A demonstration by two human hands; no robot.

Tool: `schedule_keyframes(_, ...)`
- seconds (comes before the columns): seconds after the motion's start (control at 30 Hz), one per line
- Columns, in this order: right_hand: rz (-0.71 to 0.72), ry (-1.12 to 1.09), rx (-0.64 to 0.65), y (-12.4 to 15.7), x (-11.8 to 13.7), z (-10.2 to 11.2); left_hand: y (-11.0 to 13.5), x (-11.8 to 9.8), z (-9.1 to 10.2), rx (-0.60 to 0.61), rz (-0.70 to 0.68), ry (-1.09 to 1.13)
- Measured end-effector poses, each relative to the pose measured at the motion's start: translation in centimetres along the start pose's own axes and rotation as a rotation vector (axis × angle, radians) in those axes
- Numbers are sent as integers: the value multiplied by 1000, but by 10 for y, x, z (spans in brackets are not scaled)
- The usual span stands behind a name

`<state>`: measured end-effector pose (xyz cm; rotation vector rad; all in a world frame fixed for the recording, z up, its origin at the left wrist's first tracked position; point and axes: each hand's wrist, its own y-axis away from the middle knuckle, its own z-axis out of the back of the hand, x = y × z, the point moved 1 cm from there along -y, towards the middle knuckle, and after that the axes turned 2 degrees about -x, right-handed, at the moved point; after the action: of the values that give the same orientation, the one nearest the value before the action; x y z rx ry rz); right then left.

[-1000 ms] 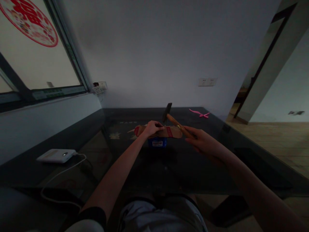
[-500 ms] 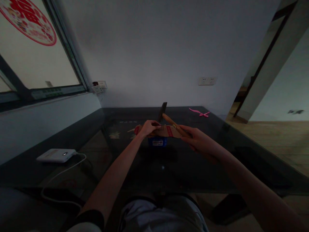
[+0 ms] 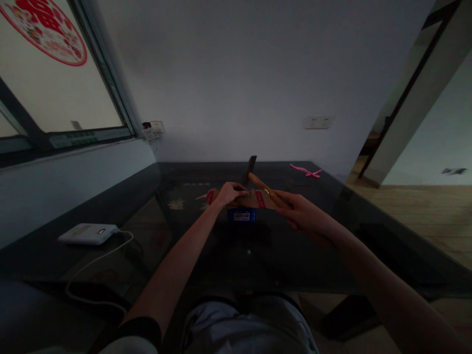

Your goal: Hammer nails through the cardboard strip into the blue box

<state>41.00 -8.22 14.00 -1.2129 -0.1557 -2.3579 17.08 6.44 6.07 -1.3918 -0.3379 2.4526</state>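
Note:
My right hand [image 3: 300, 209] is closed around the wooden handle of a hammer [image 3: 260, 183], whose dark head is raised on the far side of a strip of brown cardboard [image 3: 263, 199] with red print. The cardboard lies across a small blue container [image 3: 241, 215] with a white label. My left hand [image 3: 229, 193] rests on the cardboard's left part, thumb and fingers drawn together. Thin dark upright marks show beside its fingertips, too small to make out. Whatever is pinched there is hidden.
The dark glossy table [image 3: 287, 255] reaches back to the wall. At the left lies a white power bank [image 3: 88, 234] with a white cable [image 3: 96, 258]. A pink ribbon [image 3: 308, 171] is near the far right corner. Wall sockets [image 3: 319, 122] are above the table.
The view has shifted slightly. Both hands, the hammer and the cardboard keep nearly the same arrangement.

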Motion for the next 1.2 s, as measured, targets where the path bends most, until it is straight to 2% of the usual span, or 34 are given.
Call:
schedule_keyframes(0.6, -19, -10, 27, 0, -2, -6, 0, 3, 1, 21, 5, -31)
schedule_keyframes(0.77, 15, -36, 19, 0, -2, -6, 2, 0, 2, 9, 13, -36)
schedule_keyframes(0.93, -8, -26, 38, 0, -4, -7, 2, -1, 1, 41, -5, 0)
schedule_keyframes(1.07, -6, -38, 3, 1, -1, -7, 3, -2, 3, 37, 3, 11)
schedule_keyframes(1.2, -10, -60, -34, 4, 6, -6, 6, -1, 9, 78, -69, 123)
